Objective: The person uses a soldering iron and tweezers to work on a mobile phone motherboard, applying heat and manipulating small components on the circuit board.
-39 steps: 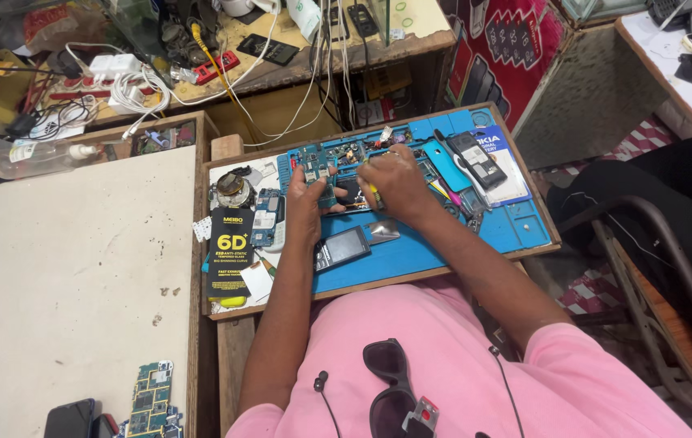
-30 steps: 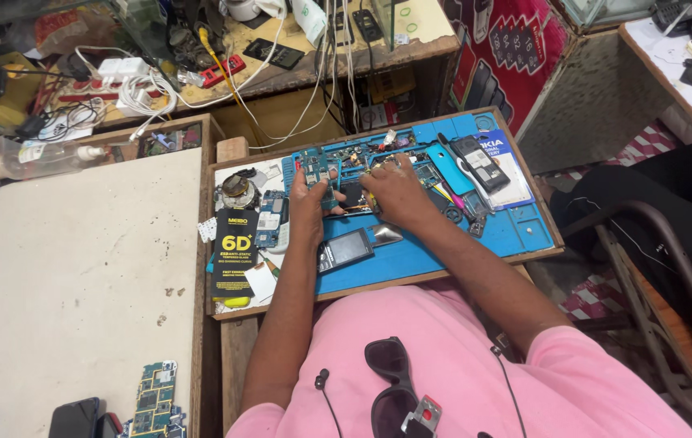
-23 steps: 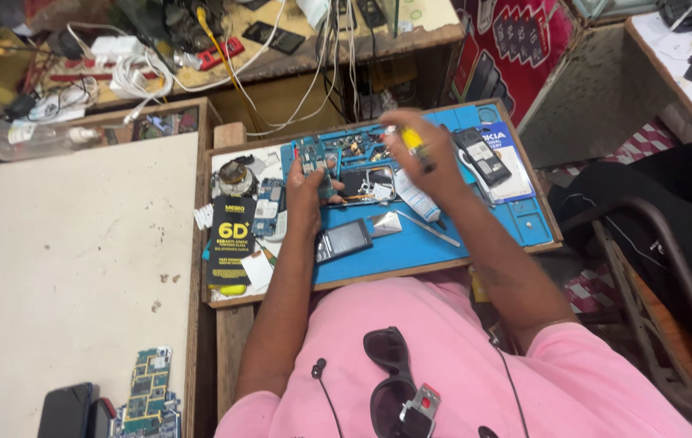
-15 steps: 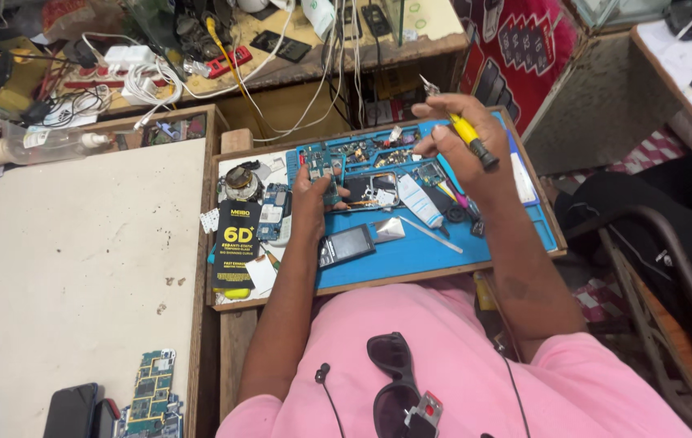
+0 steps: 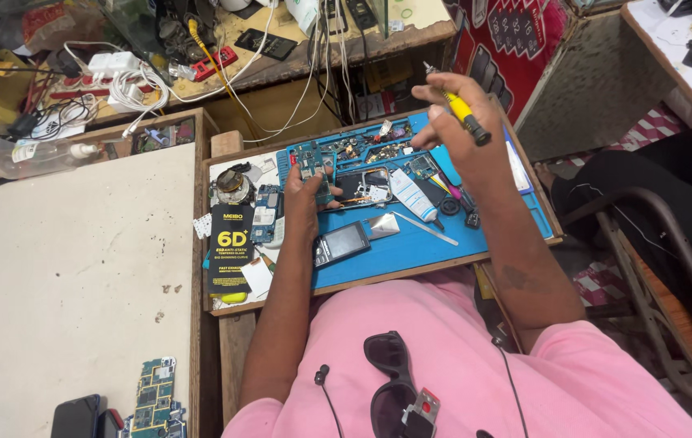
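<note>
From the head camera, looking down: the right hand [image 5: 453, 109] is raised above the far edge of the blue mat [image 5: 411, 243], its fingers curled round a screwdriver [image 5: 461, 113] with a yellow shaft and a black handle end — the metal tip points up and away, the black end sticks out to the right. The left hand [image 5: 307, 185] rests low on the mat, fingers pressed down on the edge of an opened phone [image 5: 358, 188] that lies flat near the mat's middle; the thumb reaches along its near side. A green circuit board [image 5: 312, 160] lies just beyond the left fingertips, touching or nearly touching them — which, cannot be told.

Near the phone's right side lies a white tube [image 5: 411, 195], and a thin metal tool [image 5: 425, 229] lies slantwise in front of it. A small dark phone [image 5: 342, 242] lies face up just beside the left wrist. Left of the mat, a black and yellow packet [image 5: 231, 247] lies on the wooden tray. Sunglasses [image 5: 386, 377] hang at the neck of the pink shirt [image 5: 443, 365]. Further left a white tabletop [image 5: 70, 268] bears another circuit board [image 5: 155, 397] at its near edge.
</note>
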